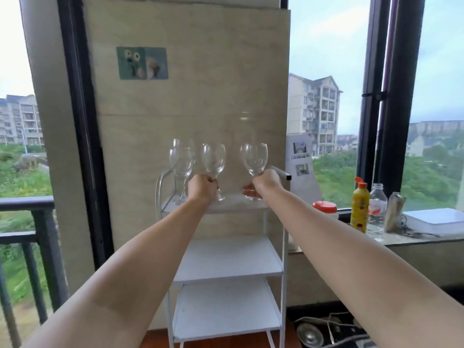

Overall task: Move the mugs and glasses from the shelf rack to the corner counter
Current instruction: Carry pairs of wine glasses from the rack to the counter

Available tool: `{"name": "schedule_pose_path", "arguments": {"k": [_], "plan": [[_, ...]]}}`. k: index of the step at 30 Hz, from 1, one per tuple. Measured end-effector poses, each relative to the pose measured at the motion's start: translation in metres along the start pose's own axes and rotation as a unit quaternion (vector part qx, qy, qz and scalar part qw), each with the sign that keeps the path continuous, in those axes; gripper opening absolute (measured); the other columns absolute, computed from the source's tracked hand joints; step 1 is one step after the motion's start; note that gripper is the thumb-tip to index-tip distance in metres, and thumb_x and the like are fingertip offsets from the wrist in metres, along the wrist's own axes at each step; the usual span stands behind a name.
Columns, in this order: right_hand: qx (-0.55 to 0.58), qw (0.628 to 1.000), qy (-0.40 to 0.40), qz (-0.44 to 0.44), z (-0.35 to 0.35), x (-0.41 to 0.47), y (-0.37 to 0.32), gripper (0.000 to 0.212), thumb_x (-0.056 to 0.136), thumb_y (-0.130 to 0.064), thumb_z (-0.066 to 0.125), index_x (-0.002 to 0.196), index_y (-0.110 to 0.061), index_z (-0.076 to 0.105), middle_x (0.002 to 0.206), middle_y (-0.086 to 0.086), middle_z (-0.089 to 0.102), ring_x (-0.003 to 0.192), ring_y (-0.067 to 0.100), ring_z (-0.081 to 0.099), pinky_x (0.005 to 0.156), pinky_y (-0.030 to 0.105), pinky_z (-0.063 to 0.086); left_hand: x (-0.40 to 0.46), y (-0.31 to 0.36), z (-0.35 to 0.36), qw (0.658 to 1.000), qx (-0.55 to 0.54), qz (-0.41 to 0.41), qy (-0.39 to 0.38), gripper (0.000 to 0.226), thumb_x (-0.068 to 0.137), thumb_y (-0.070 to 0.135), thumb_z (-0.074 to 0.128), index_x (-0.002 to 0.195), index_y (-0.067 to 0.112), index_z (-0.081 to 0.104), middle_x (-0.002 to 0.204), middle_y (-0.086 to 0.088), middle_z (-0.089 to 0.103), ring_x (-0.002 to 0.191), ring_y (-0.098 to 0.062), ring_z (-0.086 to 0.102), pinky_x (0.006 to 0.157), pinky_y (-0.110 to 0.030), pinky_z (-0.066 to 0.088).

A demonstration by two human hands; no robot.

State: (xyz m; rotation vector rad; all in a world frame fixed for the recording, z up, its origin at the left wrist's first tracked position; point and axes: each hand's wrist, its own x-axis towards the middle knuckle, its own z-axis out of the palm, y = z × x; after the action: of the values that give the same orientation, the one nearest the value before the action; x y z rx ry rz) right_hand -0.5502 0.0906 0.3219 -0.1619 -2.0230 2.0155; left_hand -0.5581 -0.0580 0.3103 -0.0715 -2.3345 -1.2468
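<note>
White shelf rack [227, 257] against a beige wall panel, windows either side. Top shelf: four wine glasses (all clear). Left hand [201, 188] grips the stem of one glass [213, 159]; right hand [265, 183] grips another [254, 158]; two glasses [181, 163] stand leftmost.

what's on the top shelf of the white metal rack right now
On the white metal rack's top shelf: clear wine glasses. The left hand grips one stem, the right hand another; two more glasses stand left. The hands cover the held stems.
</note>
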Motion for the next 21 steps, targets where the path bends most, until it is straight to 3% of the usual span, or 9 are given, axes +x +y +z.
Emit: {"name": "schedule_pose_path", "arguments": {"k": [3, 6, 8, 12, 15, 21], "plan": [[0.008, 1.0, 0.003, -0.017, 0.0, -0.015, -0.011, 0.031, 0.092, 0.01, 0.039, 0.12, 0.01, 0.053, 0.07, 0.015, 0.064, 0.049, 0.024, 0.063, 0.069, 0.041, 0.059, -0.005, 0.006, -0.005, 0.999, -0.04, 0.021, 0.004, 0.022, 0.088, 0.008, 0.055, 0.084, -0.003, 0.073, 0.089, -0.019, 0.073, 0.077, -0.028, 0.062, 0.068, -0.026, 0.042], [0.006, 0.999, 0.009, -0.036, -0.002, -0.034, -0.022, 0.03, 0.093, 0.009, 0.04, 0.12, 0.01, 0.053, 0.068, 0.014, 0.063, 0.038, 0.017, 0.061, 0.048, 0.029, 0.057, -0.014, 0.018, -0.01, 0.997, -0.061, 0.045, 0.008, 0.022, 0.088, 0.01, 0.056, 0.084, -0.003, 0.073, 0.09, -0.02, 0.073, 0.07, -0.026, 0.058, 0.062, -0.023, 0.037], [0.018, 0.998, 0.011, -0.051, -0.006, -0.049, -0.027, 0.028, 0.093, 0.008, 0.041, 0.118, 0.011, 0.053, 0.072, 0.016, 0.063, 0.037, 0.016, 0.062, 0.041, 0.026, 0.056, -0.023, 0.027, -0.013, 0.996, -0.069, 0.063, 0.011, 0.022, 0.089, 0.012, 0.057, 0.084, -0.002, 0.073, 0.088, -0.02, 0.073, 0.063, -0.024, 0.054, 0.057, -0.021, 0.034], [0.029, 0.995, 0.028, -0.088, -0.024, -0.076, -0.032, 0.017, 0.093, 0.007, 0.043, 0.102, 0.007, 0.057, 0.072, 0.016, 0.065, 0.047, 0.019, 0.065, 0.044, 0.029, 0.056, -0.05, 0.048, -0.01, 0.991, -0.091, 0.097, -0.005, 0.023, 0.091, 0.014, 0.057, 0.083, -0.001, 0.073, 0.087, -0.022, 0.072, 0.051, -0.016, 0.048, 0.057, -0.022, 0.035], [0.037, 0.991, 0.069, -0.111, -0.046, -0.093, -0.036, 0.015, 0.093, 0.005, 0.045, 0.082, 0.0, 0.054, 0.067, 0.014, 0.063, 0.04, 0.016, 0.064, 0.039, 0.025, 0.053, -0.073, 0.067, -0.004, 0.986, -0.124, 0.112, -0.013, 0.022, 0.091, 0.014, 0.056, 0.083, 0.0, 0.072, 0.086, -0.017, 0.073, 0.074, -0.032, 0.064, 0.062, -0.022, 0.036], [0.022, 0.974, 0.171, -0.146, -0.136, -0.153, -0.03, 0.019, 0.095, -0.008, 0.052, 0.076, -0.005, 0.055, 0.08, 0.012, 0.063, 0.059, 0.02, 0.067, 0.055, 0.036, 0.06, -0.14, 0.111, 0.025, 0.972, -0.174, 0.146, -0.055, 0.018, 0.091, 0.012, 0.055, 0.086, 0.004, 0.07, 0.086, -0.012, 0.072, 0.06, -0.013, 0.052, 0.056, -0.021, 0.041]]}}
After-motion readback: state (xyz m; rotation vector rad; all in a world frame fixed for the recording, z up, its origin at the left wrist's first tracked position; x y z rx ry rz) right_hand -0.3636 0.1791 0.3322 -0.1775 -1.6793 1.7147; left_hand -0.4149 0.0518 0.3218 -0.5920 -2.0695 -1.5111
